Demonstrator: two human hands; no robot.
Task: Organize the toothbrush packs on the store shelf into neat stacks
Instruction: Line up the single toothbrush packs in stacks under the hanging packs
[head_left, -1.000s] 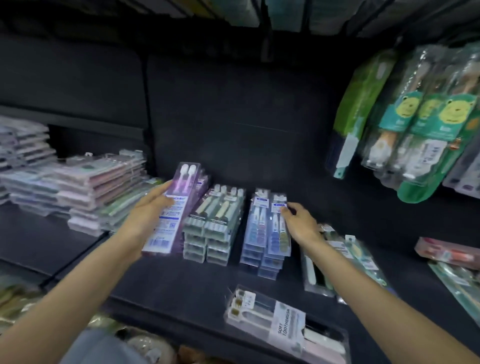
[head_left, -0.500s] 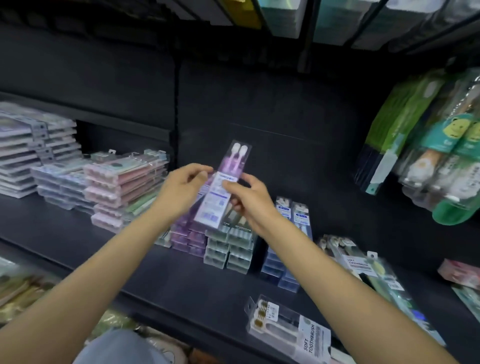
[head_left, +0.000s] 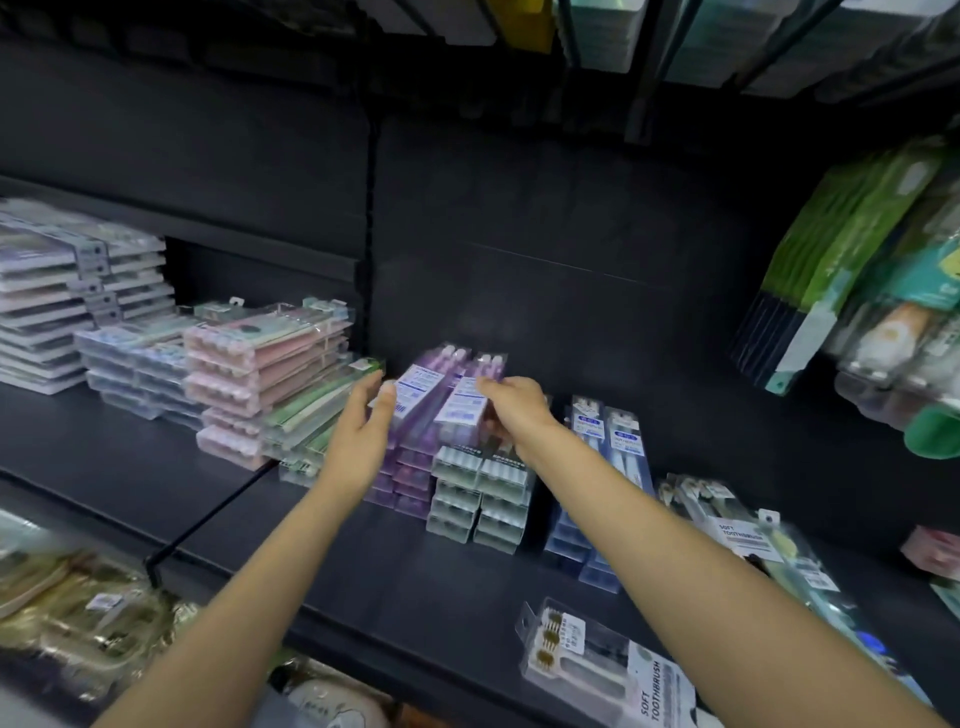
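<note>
At frame centre, both hands met on the purple clear-plastic toothbrush packs (head_left: 441, 395) topping a purple stack on the black store shelf (head_left: 363, 587) — the left hand (head_left: 363, 431) pressed its side, and the right hand (head_left: 511, 410) curled its fingers over the top pack's right edge, beside the pale-green pack stack (head_left: 480, 493).

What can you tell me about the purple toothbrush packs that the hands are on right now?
The purple toothbrush packs are clear plastic boxes with purple brushes inside and white-and-blue labels on top. They form a stack on the dark shelf, left of the pale green packs. Two top packs lie side by side, angled toward the back wall. The left hand touches the left one; the right hand holds the right one. Blur hides the label text.
</note>
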